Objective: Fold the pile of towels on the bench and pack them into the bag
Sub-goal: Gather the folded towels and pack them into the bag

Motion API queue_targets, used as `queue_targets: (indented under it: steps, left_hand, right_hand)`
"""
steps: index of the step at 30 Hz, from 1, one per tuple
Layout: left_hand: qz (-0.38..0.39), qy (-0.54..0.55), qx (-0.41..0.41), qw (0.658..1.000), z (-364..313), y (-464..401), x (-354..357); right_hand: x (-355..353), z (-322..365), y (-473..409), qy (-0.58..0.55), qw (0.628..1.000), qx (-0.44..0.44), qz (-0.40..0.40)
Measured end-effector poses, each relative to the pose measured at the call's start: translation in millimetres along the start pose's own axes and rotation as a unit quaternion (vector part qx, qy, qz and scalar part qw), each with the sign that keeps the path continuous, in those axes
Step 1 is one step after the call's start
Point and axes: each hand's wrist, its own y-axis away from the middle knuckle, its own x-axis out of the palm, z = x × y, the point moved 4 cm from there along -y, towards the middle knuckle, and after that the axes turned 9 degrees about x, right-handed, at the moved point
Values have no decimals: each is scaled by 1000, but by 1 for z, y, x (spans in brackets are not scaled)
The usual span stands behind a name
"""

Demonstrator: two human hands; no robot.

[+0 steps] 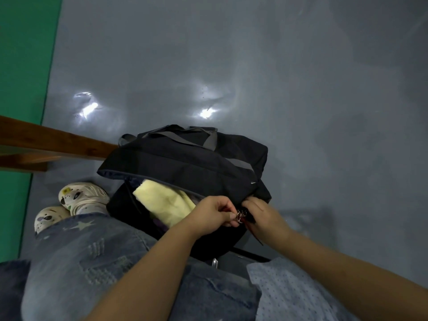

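Observation:
A black duffel bag (190,161) with grey straps stands on the grey floor in front of my knees, its top flap partly open. A folded pale yellow towel (166,202) lies inside the opening, with a bit of purple cloth under it. My left hand (215,213) pinches a small metal zipper pull (240,215) at the bag's right end. Right beside it, my right hand (264,214) grips the dark fabric of the bag's corner. Both hands are close together, nearly touching.
A brown wooden bench (46,144) runs in from the left edge, behind the bag. My feet in pale patterned clogs (81,198) stand left of the bag. A green wall (20,66) lines the left side. Grey floor (301,89) spreads beyond and to the right.

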Motion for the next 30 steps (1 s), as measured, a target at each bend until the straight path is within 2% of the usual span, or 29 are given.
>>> queue_targets:
  steps: [5, 9, 15, 19, 23, 27, 30]
  left_hand:
    - [-3, -24, 8, 1000, -3, 5, -3]
    - [-17, -40, 8, 999, -4, 5, -5]
    - [10, -129, 11, 992, 1, -2, 3]
    - [-14, -141, 22, 990, -2, -3, 12]
    - [-66, -229, 63, 969, -13, -6, 21]
    - [-73, -280, 46, 956, -17, -7, 26]
    - [-79, -254, 46, 963, -20, -6, 24]
  right_hand:
    - [5, 12, -12, -26, 998, 58, 30]
    - [6, 10, -21, 28, 998, 38, 47]
    - [-17, -6, -17, 56, 995, 39, 77]
    - [-32, -11, -17, 57, 994, 55, 70]
    - [-40, -13, -17, 40, 994, 70, 74]
    - [-43, -6, -17, 22, 994, 79, 72]
    - [-51, 2, -22, 0, 994, 93, 63]
